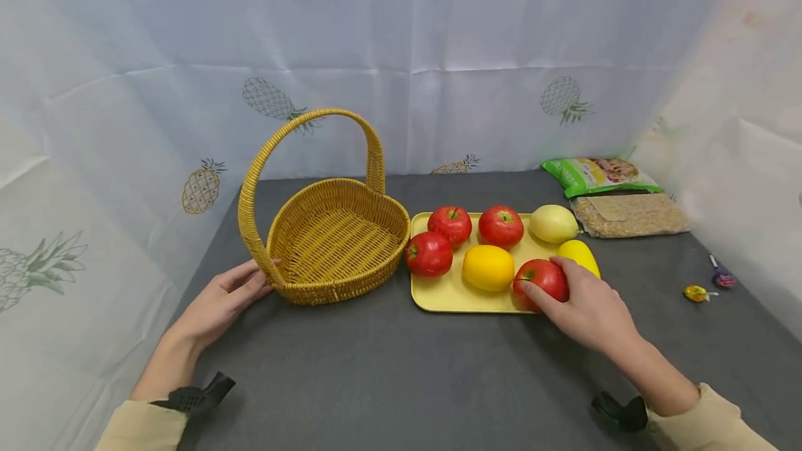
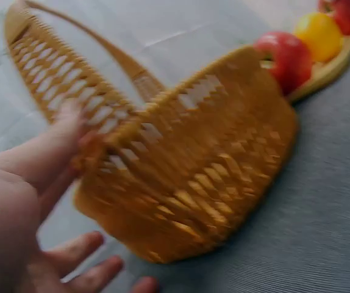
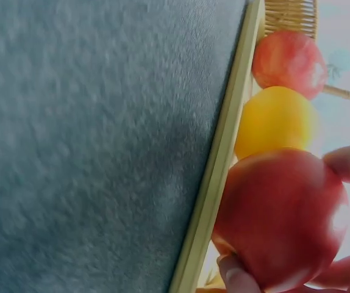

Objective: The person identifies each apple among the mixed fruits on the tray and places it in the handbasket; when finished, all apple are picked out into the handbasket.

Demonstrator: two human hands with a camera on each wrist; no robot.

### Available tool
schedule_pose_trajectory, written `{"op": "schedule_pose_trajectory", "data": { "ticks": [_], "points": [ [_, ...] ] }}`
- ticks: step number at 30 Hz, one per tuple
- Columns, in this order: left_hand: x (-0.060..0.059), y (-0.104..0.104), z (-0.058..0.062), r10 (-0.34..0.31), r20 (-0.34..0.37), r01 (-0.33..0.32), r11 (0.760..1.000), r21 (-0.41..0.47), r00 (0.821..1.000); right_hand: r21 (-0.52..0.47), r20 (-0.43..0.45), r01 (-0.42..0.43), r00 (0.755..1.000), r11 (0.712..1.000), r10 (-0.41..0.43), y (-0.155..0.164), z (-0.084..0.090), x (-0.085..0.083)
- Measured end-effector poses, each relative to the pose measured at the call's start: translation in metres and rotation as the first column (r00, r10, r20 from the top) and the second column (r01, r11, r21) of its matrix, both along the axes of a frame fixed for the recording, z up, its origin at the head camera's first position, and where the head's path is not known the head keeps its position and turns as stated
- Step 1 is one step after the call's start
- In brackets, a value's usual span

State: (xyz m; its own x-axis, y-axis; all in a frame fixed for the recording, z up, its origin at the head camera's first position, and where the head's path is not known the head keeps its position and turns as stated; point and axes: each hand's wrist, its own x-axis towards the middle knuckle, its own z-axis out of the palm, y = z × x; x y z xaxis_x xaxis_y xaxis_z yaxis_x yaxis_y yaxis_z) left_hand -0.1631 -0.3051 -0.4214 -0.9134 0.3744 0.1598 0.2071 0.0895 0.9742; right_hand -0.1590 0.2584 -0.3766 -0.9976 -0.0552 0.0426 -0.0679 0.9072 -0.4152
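Note:
My right hand (image 1: 592,305) grips a red apple (image 1: 544,282) at the front right of a yellow tray (image 1: 460,298), thumb on the near side and fingers on the far side. In the right wrist view that apple (image 3: 282,213) fills the grasp and sits against a yellow-orange fruit (image 3: 275,121). At the left, my left hand (image 1: 219,301) holds a golden woven basket (image 1: 338,291) where the handle meets the rim. The left wrist view is blurred; its lower fingers (image 2: 96,271) spread beside the basket wall. The basket's inside is bare.
Three more red apples (image 1: 450,225), a pale yellow-green fruit (image 1: 554,223) and a yellow fruit (image 1: 579,256) partly behind my right hand are on the tray. A green packet (image 1: 601,174), a bag of grains (image 1: 633,216) and two lollipops (image 1: 695,293) lie to the right.

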Motion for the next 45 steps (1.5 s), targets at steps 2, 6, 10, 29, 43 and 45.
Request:
{"op": "schedule_pose_trajectory", "data": {
  "ticks": [2,6,10,29,43,45],
  "points": [
    [-0.003,-0.006,0.000,-0.059,0.018,0.059,0.998,0.025,0.998,-0.048,0.024,-0.002,1.000,0.999,0.003,0.000,0.000,0.000],
    [-0.009,-0.013,-0.002,-0.103,0.048,0.101,0.994,0.029,0.994,-0.156,0.098,0.028,0.995,0.987,-0.012,0.002,0.001,0.001],
    [-0.011,-0.015,-0.004,-0.122,0.065,0.115,0.988,0.105,0.990,-0.271,0.174,0.068,0.985,0.960,-0.021,0.002,0.005,-0.001],
    [-0.008,0.001,-0.011,-0.030,0.024,0.023,0.973,0.230,0.999,-0.894,0.319,0.249,0.937,0.374,0.140,-0.019,0.042,-0.020],
    [-0.009,0.007,-0.012,0.024,0.096,-0.048,0.966,0.255,0.995,-0.916,0.337,0.261,0.912,0.303,0.232,-0.045,0.055,-0.042],
    [-0.008,0.007,-0.012,0.034,0.101,-0.060,0.964,0.258,0.994,-0.917,0.340,0.267,0.912,0.298,0.231,-0.049,0.057,-0.044]
  ]
}}
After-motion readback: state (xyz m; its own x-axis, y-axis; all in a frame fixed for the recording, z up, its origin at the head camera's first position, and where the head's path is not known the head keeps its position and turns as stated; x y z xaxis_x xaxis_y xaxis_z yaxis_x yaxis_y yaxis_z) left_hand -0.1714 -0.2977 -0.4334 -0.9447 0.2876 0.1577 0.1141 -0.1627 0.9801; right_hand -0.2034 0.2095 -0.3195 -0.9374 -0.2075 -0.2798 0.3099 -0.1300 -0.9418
